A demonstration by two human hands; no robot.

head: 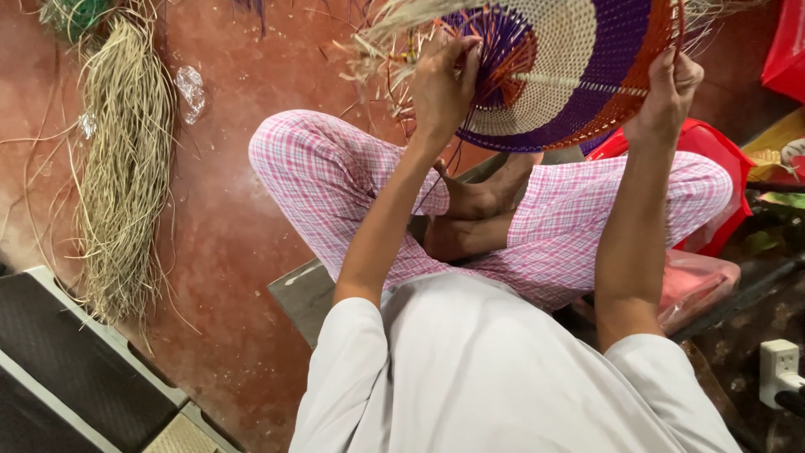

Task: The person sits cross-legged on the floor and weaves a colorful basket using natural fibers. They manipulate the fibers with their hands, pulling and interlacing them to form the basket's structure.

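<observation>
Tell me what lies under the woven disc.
Under the woven disc show crossed legs in pink plaid, bare feet and red floor. The left hand and right hand grip it; whatever lies directly behind it is covered.

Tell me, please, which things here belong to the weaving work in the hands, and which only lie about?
In use:
- woven disc, purple, cream and orange
- left hand at its loose straw ends
- right hand on its rim

Lying about:
- straw bundle on the floor
- red plastic bag
- white plug
</observation>
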